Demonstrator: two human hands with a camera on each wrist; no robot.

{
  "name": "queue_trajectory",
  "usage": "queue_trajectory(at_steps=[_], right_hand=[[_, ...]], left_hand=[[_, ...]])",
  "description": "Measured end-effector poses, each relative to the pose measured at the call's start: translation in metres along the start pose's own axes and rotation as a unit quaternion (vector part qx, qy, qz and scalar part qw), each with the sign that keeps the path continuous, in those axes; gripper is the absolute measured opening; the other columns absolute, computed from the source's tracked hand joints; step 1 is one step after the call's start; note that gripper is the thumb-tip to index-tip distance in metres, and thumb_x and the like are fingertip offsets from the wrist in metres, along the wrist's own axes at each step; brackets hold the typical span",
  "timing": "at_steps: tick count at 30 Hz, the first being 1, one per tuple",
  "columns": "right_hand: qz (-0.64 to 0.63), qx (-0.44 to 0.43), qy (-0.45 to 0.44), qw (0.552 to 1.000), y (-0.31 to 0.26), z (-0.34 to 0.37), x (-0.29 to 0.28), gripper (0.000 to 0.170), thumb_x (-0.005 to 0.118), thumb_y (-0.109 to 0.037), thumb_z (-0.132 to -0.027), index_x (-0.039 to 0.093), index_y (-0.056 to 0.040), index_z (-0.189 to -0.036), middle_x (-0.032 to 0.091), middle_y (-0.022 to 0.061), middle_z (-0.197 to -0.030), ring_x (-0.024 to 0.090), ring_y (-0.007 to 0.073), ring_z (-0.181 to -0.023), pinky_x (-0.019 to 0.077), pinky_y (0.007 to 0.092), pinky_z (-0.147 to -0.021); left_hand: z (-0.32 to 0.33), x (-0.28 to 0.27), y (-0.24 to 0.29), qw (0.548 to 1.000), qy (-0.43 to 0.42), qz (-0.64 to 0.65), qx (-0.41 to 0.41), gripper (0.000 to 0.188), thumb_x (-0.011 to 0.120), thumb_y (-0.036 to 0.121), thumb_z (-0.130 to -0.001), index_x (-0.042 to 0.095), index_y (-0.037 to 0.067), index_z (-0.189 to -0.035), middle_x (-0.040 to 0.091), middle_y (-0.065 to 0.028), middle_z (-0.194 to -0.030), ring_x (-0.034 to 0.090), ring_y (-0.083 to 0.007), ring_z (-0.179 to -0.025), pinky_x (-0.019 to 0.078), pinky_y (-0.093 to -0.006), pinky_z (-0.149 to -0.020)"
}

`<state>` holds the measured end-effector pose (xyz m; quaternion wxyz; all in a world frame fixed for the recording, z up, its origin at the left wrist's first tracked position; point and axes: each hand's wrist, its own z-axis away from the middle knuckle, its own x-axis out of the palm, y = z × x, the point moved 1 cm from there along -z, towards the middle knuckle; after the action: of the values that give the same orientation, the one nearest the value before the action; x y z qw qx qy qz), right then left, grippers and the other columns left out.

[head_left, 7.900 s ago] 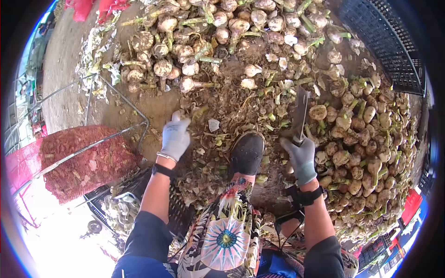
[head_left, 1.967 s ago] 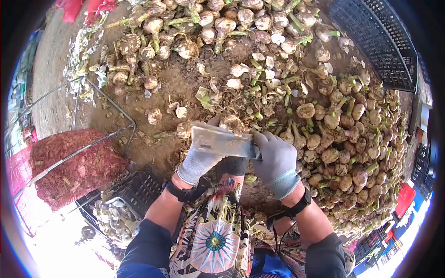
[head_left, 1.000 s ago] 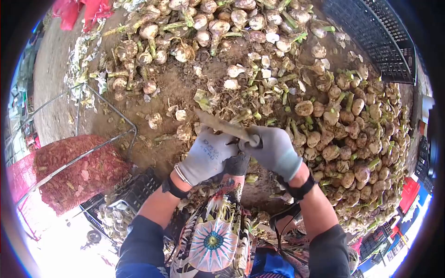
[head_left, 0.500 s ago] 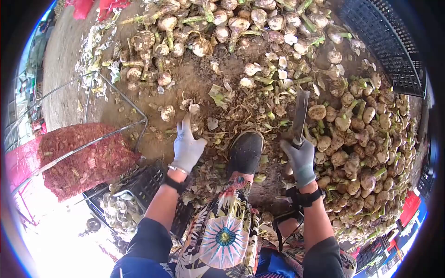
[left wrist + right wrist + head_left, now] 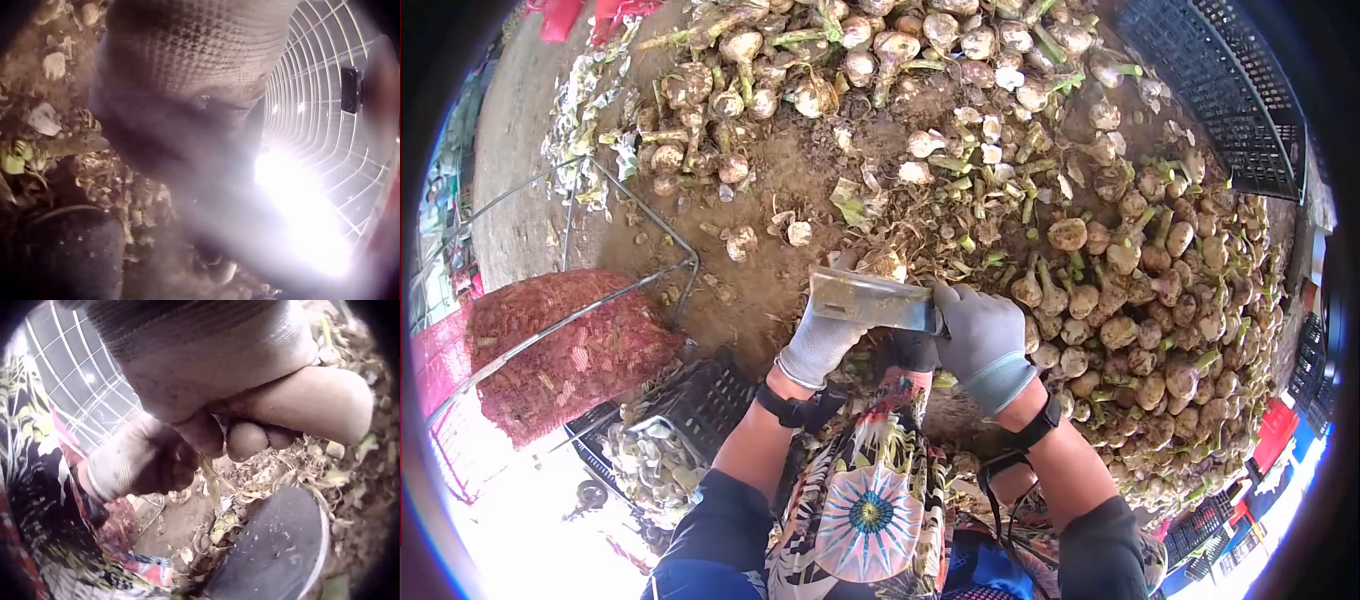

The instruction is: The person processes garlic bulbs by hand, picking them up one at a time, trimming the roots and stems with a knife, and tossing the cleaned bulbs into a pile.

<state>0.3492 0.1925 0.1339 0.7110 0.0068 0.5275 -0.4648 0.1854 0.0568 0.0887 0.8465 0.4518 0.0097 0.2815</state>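
Before the person's legs, the gloved right hand (image 5: 987, 342) grips a broad-bladed cleaver (image 5: 870, 303) whose blade points left. In the right wrist view, the fingers wrap round its pale, rounded handle (image 5: 300, 403). The gloved left hand (image 5: 822, 343) is just beneath the blade in the head view, its fingers mostly hidden by it. A garlic bulb (image 5: 887, 264) shows past the blade's upper edge, held in that left hand. In the left wrist view the left glove (image 5: 194, 56) fills the top and the bulb is out of sight.
Trimmed garlic bulbs (image 5: 1150, 330) are piled at the right, stemmed ones (image 5: 890, 50) at the top. Cut stems and skins litter the ground around a dark shoe (image 5: 275, 544). A red mesh sack (image 5: 570, 350), a metal frame (image 5: 635, 215) and black crates (image 5: 1220, 90) stand around.
Half a second ago the left hand reached to the ground at a bulb; it has come back inward with it. The right hand has swung the cleaver left from beside the pile.
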Motion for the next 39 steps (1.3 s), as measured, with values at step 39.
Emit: queue_trajectory(at_steps=[39], right_hand=[[-0.466, 0.215, 0.092, 0.853, 0.081, 0.021, 0.048, 0.020, 0.072, -0.009, -0.083, 0.072, -0.0018, -0.101, 0.064, 0.0001, -0.069, 0.054, 0.0067, -0.060, 0.0443, 0.0237, -0.056]], left_hand=[[-0.015, -0.041, 0.094, 0.773, 0.203, -0.545, 0.253, 0.065, 0.062, -0.012, -0.073, 0.051, 0.013, -0.132, 0.057, -0.0166, -0.127, 0.067, -0.0176, -0.073, 0.0572, -0.0279, -0.059]])
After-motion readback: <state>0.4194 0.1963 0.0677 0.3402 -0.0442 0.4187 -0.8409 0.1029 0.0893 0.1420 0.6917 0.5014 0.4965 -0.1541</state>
